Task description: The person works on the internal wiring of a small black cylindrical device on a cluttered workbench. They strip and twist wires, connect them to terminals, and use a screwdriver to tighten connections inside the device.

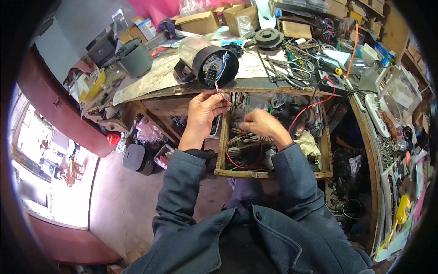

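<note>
An appliance like an electric kettle (pixel 197 54), with a clear body, black handle and black rim, lies on its side at the bench edge. Its open base faces me, showing a black block and blue and white wires (pixel 223 64). My left hand (pixel 205 109) is just below it, thumb and fingers pinched on a thin red wire (pixel 221 93) at the opening. Over the pulled-out drawer, my right hand (pixel 263 124) has its fingers curled together and slightly blurred; anything inside them is hidden. Beneath that hand, a red cable (pixel 233 160) loops through the drawer.
The wooden drawer (pixel 273 174) is packed with bags, cables and small parts. On the bench are a round black base (pixel 268 39), tangled cords, a grey container (pixel 135 59) and cardboard boxes (pixel 198 23). An orange cord (pixel 353 50) hangs at right; clutter covers the right-hand bench.
</note>
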